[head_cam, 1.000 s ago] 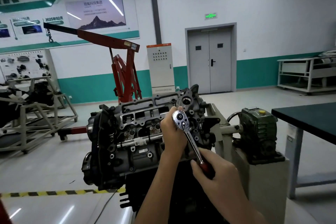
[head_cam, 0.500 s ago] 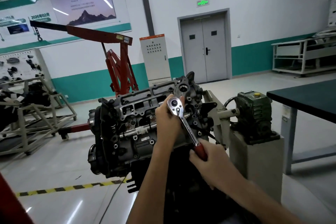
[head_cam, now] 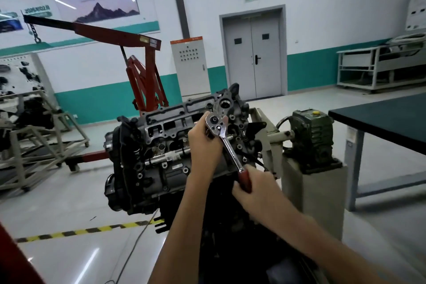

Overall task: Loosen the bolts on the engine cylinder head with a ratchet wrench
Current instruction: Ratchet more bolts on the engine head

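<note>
Head view, frame centre: left hand [head_cam: 204,143] cups the ratchet wrench [head_cam: 227,143] head against the cylinder head [head_cam: 166,136]; right hand [head_cam: 255,188] grips its red handle — a hard pull risks the hidden socket slipping off, knuckles striking castings.

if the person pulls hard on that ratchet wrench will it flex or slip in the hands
The ratchet wrench looks like polished solid steel, so it probably stays stiff. The right hand grips the red handle, likely less slippery than bare chrome. The left hand cups the head, which should help keep it seated.
</note>
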